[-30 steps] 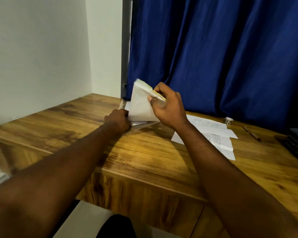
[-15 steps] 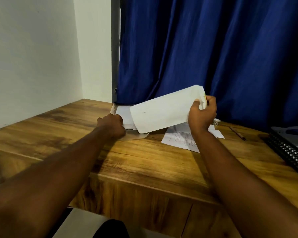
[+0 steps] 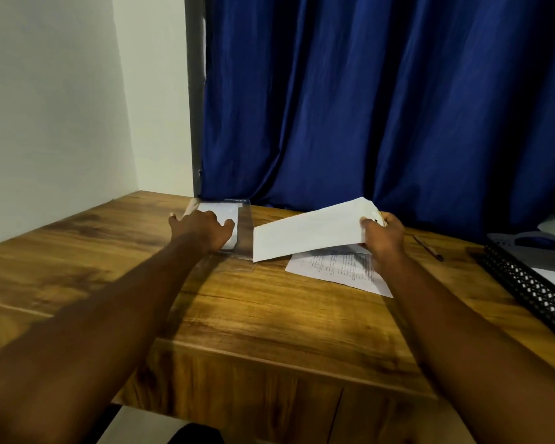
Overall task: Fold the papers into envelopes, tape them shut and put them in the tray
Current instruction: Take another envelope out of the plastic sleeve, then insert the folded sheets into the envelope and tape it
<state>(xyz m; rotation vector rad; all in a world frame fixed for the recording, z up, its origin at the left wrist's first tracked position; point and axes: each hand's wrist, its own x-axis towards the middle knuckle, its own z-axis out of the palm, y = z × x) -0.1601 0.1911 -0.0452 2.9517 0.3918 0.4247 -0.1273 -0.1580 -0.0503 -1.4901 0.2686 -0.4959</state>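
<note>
Gripping one folded envelope (image 3: 311, 232), right hand (image 3: 382, 235); one tray (image 3: 526, 283).

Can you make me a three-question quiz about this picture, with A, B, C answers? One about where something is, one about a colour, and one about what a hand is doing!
1. Where is the black mesh tray?
A. At the desk's right edge
B. By the left wall
C. Under the desk

2. What colour is the curtain?
A. Red
B. Blue
C. Green

3. What is the right hand doing?
A. Lying flat and empty
B. Holding the pen
C. Holding a folded white paper off the desk

Answers:
1. A, the tray sits on the far right of the wooden desk.
2. B, deep blue folds hang behind the desk.
3. C, its grip pinches the paper's right end, which is raised above a printed sheet, while the pen lies untouched and the left hand rests on a clear sleeve.
</note>
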